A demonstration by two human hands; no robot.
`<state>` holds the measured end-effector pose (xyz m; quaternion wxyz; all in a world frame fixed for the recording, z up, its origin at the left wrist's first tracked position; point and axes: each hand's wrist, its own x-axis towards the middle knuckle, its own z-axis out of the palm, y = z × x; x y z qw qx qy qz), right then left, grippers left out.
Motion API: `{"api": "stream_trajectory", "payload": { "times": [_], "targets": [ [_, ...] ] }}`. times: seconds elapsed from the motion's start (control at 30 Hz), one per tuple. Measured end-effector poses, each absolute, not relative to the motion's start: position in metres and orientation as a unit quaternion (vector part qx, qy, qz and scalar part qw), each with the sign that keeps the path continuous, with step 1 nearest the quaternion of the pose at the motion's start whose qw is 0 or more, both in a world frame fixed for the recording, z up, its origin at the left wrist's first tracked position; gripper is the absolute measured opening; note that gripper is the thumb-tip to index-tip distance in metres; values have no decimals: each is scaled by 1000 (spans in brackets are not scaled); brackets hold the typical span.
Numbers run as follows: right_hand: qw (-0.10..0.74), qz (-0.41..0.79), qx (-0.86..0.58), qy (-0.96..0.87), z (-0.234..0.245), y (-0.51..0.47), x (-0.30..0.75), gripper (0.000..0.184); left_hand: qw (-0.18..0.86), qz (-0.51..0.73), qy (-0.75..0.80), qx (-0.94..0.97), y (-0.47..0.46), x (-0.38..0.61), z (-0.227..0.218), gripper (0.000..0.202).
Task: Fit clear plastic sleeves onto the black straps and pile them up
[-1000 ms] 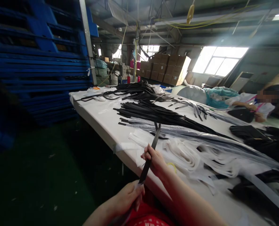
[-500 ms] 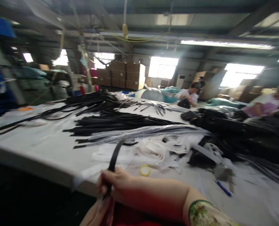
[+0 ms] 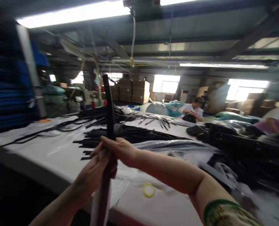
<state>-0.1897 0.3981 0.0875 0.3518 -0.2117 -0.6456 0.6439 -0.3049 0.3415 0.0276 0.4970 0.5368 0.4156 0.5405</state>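
Note:
I hold a long black strap upright in front of me, its top end reaching above the table. My right hand is closed round the strap from the right. Just below it my left hand grips the same strap, where a pale clear sleeve hangs down over its lower part. Behind my hands a heap of black straps lies on the white table.
A yellow tape ring lies on the table near my right forearm. Dark bags pile up at the right. Other people work at the far side. Blue pallets stand at the left, cardboard boxes at the back.
Both hands have lifted the strap from low and slanted to upright. My left hand has slid up to just under the right. The view has swung right and up.

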Motion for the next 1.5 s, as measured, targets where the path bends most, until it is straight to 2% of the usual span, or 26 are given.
{"api": "stream_trajectory", "payload": {
  "times": [0.1, 0.2, 0.3, 0.43, 0.6, 0.67, 0.77, 0.83, 1.0, 1.07, 1.17, 1.3, 1.5],
  "targets": [
    [441, 662, -188, -576, 123, 417, -173, 40, 574, 494, 362, 543, 349, -285, 25, 64],
    [504, 658, -158, -537, 153, 433, -167, 43, 582, 478, 336, 565, 359, -274, 26, 68],
    [490, 650, -145, -562, 157, 427, -169, 47, 557, 507, 293, 589, 363, -278, 55, 64],
    [427, 642, -170, -613, 161, 417, -167, 43, 540, 518, 264, 609, 362, -281, 96, 61],
    [590, 487, -168, -621, 205, 426, -154, 41, 559, 498, 244, 616, 369, -267, 105, 62],
    [594, 465, -160, -637, 212, 424, -154, 43, 553, 507, 228, 620, 370, -265, 115, 62],
    [532, 470, -172, -683, 210, 414, -157, 46, 536, 531, 211, 621, 366, -266, 137, 58],
    [519, 443, -183, -707, 211, 409, -155, 47, 524, 539, 205, 626, 363, -266, 147, 56],
    [634, 268, -166, -706, 245, 415, -134, 63, 522, 514, 218, 644, 361, -263, 141, 56],
    [618, 224, -160, -737, 256, 416, -129, 54, 529, 509, 217, 644, 362, -262, 138, 56],
    [573, 224, -162, -772, 257, 410, -130, 42, 529, 518, 207, 640, 361, -261, 143, 54],
    [525, 269, -161, -791, 245, 401, -140, 45, 512, 537, 191, 642, 356, -264, 163, 53],
    [487, 268, -188, -810, 227, 387, -145, 48, 502, 558, 170, 638, 354, -265, 176, 53]
  ]
}}
